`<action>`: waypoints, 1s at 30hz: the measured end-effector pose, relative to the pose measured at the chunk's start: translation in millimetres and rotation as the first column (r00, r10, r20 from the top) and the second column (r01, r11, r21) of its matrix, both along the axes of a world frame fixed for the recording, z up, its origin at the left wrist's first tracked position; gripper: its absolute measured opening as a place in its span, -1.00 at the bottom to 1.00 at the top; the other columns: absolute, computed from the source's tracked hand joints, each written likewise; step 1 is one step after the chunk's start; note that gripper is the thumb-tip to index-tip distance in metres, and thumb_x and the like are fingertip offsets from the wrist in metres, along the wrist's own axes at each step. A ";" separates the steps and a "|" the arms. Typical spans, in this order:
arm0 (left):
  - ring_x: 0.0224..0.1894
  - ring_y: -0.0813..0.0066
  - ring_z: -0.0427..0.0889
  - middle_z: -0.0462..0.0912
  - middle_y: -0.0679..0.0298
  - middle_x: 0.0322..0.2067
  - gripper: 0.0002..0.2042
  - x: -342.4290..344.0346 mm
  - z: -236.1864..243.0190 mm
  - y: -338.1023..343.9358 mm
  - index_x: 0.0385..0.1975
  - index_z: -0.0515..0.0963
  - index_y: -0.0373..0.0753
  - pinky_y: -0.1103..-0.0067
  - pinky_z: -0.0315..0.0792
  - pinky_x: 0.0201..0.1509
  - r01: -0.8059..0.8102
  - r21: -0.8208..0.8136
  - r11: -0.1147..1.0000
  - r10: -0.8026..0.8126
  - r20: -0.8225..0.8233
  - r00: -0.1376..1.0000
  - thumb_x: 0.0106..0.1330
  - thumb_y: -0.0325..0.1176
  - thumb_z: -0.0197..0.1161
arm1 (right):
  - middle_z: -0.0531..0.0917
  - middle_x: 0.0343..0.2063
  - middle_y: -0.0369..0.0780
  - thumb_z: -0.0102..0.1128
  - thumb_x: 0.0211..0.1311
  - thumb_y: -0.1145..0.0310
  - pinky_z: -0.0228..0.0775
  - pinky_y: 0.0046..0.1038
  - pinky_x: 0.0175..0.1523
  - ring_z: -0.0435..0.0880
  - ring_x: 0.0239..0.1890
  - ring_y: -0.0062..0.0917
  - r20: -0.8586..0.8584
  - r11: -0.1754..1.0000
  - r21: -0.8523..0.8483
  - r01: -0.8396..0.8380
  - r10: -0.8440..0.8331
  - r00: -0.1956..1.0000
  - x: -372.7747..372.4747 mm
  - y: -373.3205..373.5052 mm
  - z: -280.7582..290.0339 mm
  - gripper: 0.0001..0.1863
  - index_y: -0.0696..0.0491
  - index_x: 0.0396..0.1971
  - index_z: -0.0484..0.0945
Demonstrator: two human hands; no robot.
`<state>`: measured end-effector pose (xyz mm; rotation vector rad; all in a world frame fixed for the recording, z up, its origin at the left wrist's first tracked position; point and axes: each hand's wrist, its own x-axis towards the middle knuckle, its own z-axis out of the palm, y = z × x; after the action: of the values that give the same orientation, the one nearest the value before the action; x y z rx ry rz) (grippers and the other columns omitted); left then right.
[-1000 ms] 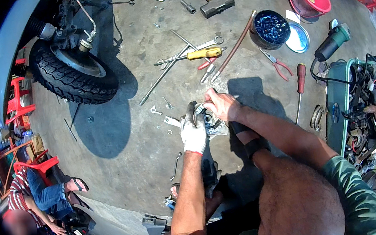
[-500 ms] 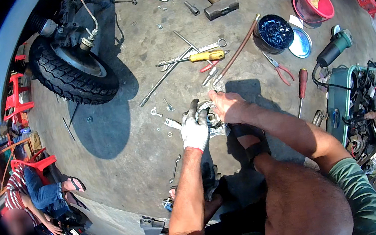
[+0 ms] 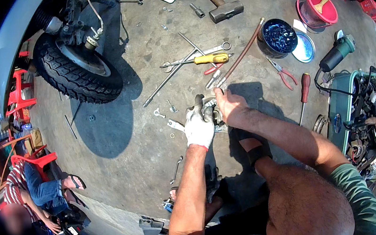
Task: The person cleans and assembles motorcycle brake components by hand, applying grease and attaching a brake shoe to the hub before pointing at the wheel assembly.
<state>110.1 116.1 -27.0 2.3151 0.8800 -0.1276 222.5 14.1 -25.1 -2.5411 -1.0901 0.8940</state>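
Observation:
On the concrete floor in front of me is a round metal hub-like part (image 3: 216,114), largely covered by my hands. My left hand (image 3: 199,126), in a white glove with dark fingertips, is closed around its left side. My bare right hand (image 3: 231,105) has its fingers closed at the far right rim; the fingertips are partly hidden. Left of the part lie a flat metal lever (image 3: 176,125), a small forked metal piece (image 3: 159,114), a small bolt-like piece (image 3: 172,106) and a ring washer (image 3: 172,135). A small wrench (image 3: 176,169) rests beside my left forearm.
Beyond my hands lie a yellow-handled screwdriver (image 3: 211,59), a brown hose (image 3: 246,53) and a sledgehammer (image 3: 226,11). Rightward are an open grease tin (image 3: 279,53), red-handled pliers (image 3: 288,79), an angle grinder (image 3: 337,54) and a green parts bin (image 3: 341,107). A tyre (image 3: 76,77) and a seated person (image 3: 40,187) are left.
The whole view has shifted slightly, so floor things appear a little further right. My hands remain on the round metal part and now hide more of it.

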 end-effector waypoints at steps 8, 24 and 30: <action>-0.03 -0.05 0.57 0.63 -0.09 -0.14 -0.46 5.4 7.9 -3.4 0.35 0.32 -0.23 0.24 0.41 0.11 -0.019 0.019 1.000 0.020 -0.087 0.996 0.41 -0.16 0.11 | 0.64 -0.25 0.12 0.22 0.07 0.49 0.57 -0.15 -0.11 0.70 -0.17 -0.06 -0.030 0.997 -0.053 -0.055 0.054 0.998 5.1 3.6 -8.6 -0.11 0.28 0.39 -0.01; 0.21 0.08 0.53 0.52 -0.13 0.17 -0.46 -27.2 -17.9 28.1 0.32 0.33 -0.35 0.39 0.36 0.28 -0.320 -0.216 0.922 0.360 0.177 0.916 0.42 -0.19 0.12 | 0.62 -0.19 -0.03 0.29 0.13 0.28 0.41 -0.14 -0.01 0.59 -0.07 -0.13 0.172 0.879 0.474 0.045 -0.142 0.975 66.6 18.1 4.2 -0.48 0.16 0.06 0.42; 0.25 0.27 0.49 0.43 -0.10 0.27 -0.46 -16.6 1.9 36.4 0.35 0.24 -0.46 0.52 0.34 0.29 -0.382 -0.448 0.808 0.514 0.219 0.829 0.46 -0.29 0.11 | 0.58 -0.11 -0.08 0.33 0.05 0.38 0.28 -0.19 0.11 0.48 0.05 -0.20 0.477 0.921 0.303 -0.247 0.078 0.876 106.7 58.7 -39.5 -0.53 0.13 0.01 0.50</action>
<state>93.5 152.5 -25.1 1.6374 1.0945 0.2705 329.2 72.8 -64.7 -2.4208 -1.4642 0.0859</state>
